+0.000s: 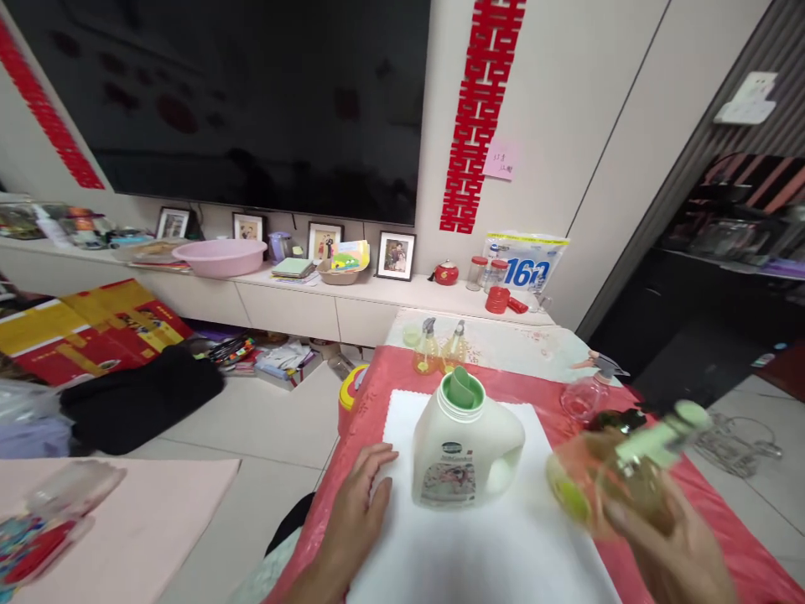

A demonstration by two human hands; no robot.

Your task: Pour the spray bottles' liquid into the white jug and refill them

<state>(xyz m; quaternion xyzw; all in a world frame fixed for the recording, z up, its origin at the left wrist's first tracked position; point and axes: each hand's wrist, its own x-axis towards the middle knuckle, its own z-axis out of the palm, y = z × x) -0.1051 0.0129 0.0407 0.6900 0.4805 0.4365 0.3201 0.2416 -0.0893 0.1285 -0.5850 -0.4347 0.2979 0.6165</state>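
A white detergent jug [462, 453] stands upright on a white mat [433, 558], with its green-rimmed mouth uncapped. My left hand [360, 499] rests beside the jug at the mat's left edge, fingers apart and holding nothing. On the right, my right hand [676, 537] is wrapped round a clear bottle [635, 491] of yellowish liquid. That bottle is tilted and blurred by motion; it has a pale green top and an orange and green label. Behind it are a pink spray bottle [584, 396] and a dark object [620, 419] I cannot make out.
Two amber spray bottles [454, 348] and a small green cup [412, 335] stand at the back of the red-covered table [393, 369]. Beyond lies a white cabinet [358, 295] with a pink basin [220, 258], photo frames and jars. A pink table [176, 503] is at left.
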